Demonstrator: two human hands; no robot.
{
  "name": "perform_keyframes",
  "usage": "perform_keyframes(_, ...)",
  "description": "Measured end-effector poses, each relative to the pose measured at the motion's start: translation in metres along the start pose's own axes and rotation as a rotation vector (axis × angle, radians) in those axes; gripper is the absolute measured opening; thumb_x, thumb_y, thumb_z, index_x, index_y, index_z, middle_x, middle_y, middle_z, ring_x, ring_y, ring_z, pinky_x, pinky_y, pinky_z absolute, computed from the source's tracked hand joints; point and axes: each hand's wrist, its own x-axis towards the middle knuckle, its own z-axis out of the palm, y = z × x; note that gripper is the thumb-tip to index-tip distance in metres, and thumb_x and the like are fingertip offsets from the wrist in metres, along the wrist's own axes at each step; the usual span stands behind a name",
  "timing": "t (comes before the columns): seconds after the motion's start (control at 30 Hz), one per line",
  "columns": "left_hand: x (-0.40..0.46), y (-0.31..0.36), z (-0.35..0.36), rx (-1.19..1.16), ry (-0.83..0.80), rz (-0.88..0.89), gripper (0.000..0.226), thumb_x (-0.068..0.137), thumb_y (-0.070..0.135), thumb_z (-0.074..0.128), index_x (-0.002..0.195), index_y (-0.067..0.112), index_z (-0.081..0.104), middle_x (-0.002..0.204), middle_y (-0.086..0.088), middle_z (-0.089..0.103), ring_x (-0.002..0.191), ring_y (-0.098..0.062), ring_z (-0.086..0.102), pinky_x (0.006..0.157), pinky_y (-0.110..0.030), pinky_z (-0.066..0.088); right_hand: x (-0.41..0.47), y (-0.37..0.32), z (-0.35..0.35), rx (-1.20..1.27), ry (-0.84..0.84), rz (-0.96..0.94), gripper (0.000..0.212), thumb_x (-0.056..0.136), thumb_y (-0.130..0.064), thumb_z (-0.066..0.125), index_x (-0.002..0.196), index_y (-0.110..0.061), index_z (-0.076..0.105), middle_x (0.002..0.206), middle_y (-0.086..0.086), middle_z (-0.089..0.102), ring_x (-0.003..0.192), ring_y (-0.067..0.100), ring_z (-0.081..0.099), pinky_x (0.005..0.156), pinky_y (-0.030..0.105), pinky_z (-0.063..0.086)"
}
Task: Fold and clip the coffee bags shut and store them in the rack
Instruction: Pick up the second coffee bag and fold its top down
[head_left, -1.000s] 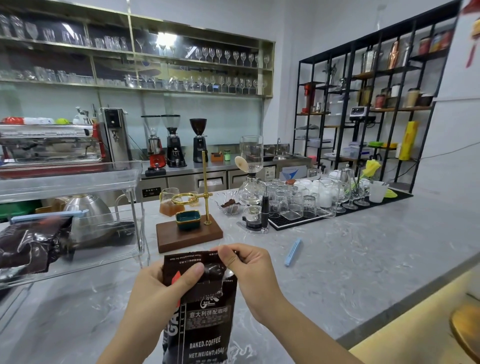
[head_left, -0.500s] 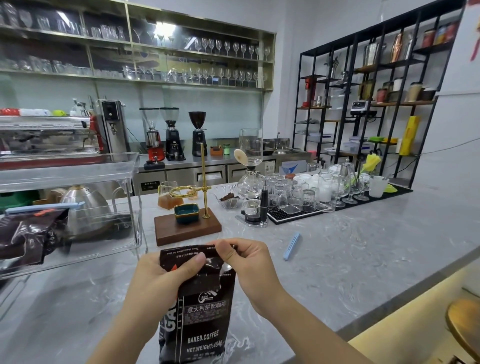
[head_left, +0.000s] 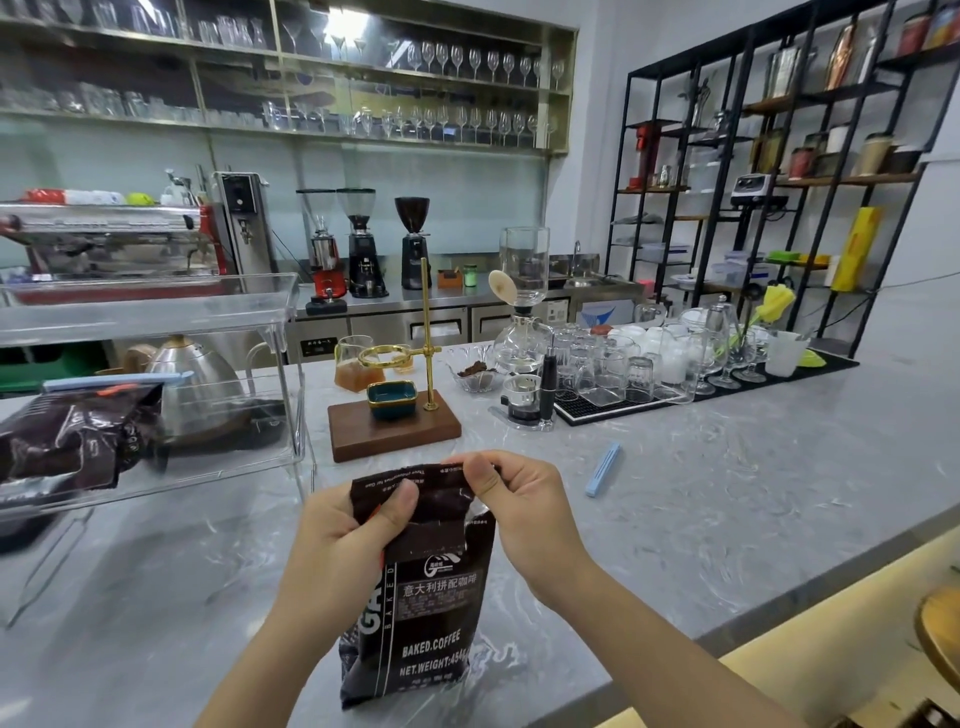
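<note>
- Left hand (head_left: 337, 540): thumb pressed on the front, fingers curled behind, gripping the upper left of the coffee bag (head_left: 415, 597).
- Right hand (head_left: 519, 509): thumb and fingers pinched together on the bag's folded top right corner.
- The bag stands upright on the grey counter (head_left: 727, 519), near its front edge.
- Coffee bags counted: two; the second bag (head_left: 72, 441), closed by a blue clip (head_left: 109, 383), lies in the clear rack (head_left: 156, 312) at left, partly cut off by the frame edge.
- Clips counted: two; the loose blue clip (head_left: 602, 470) lies on the counter, right of the hands.
- Behind: wooden dripper stand (head_left: 395, 426), then a mat of upturned glasses (head_left: 623, 369).
- The kettle (head_left: 192, 384) shows only through the rack wall.
</note>
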Motion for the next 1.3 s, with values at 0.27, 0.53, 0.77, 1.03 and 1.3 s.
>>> perform_keyframes(0.27,0.001,-0.009,-0.003,0.009,0.021,0.023,0.022,0.08,0.026,0.063,0.07,0.021,0.082,0.073,-0.01,0.081,0.066,-0.025,0.078,0.061,-0.035,0.062,0.007,0.005,-0.009,0.046,-0.124,0.057,0.036,0.089,-0.035,0.052,0.097,-0.009,0.076,0.093,0.008,0.077,0.089,0.019,0.072,0.083,0.029,0.057)
perform_keyframes(0.53,-0.004,-0.018,-0.009,-0.088,0.073,-0.019,0.02,0.077,0.024,0.065,0.073,0.011,0.08,0.075,-0.015,0.081,0.067,-0.028,0.079,0.054,-0.03,0.063,0.069,0.082,-0.101,-0.569,0.414,0.239,0.033,0.096,-0.018,0.053,0.128,-0.011,0.061,0.121,0.007,0.066,0.106,0.021,0.058,0.091,0.031,0.044)
perform_keyframes(0.77,-0.006,-0.016,-0.009,-0.07,0.041,0.016,0.023,0.079,0.023,0.064,0.076,0.008,0.081,0.074,-0.016,0.08,0.067,-0.029,0.078,0.055,-0.029,0.061,0.07,0.153,-0.144,-1.467,0.01,0.473,0.052,0.094,-0.048,0.026,0.139,-0.029,0.044,0.163,0.008,0.015,0.144,0.027,0.027,0.114,0.051,0.017)
perform_keyframes(1.03,-0.006,-0.018,-0.009,-0.079,0.075,0.003,0.021,0.08,0.024,0.064,0.076,0.011,0.081,0.077,-0.014,0.081,0.07,-0.029,0.079,0.061,-0.036,0.064,0.058,0.145,-0.147,-1.106,0.33,0.24,0.021,0.085,0.003,0.054,0.091,-0.006,0.072,0.117,0.016,0.069,0.098,0.037,0.066,0.085,0.039,0.053)
perform_keyframes(1.3,-0.019,-0.013,-0.011,-0.121,0.065,-0.036,0.021,0.077,0.025,0.065,0.075,0.014,0.083,0.076,-0.014,0.081,0.068,-0.027,0.079,0.057,-0.032,0.063,0.05,0.142,-0.148,-0.924,0.447,0.261,0.039,0.086,0.006,0.053,0.122,-0.003,0.062,0.117,0.019,0.065,0.104,0.034,0.061,0.092,0.038,0.048)
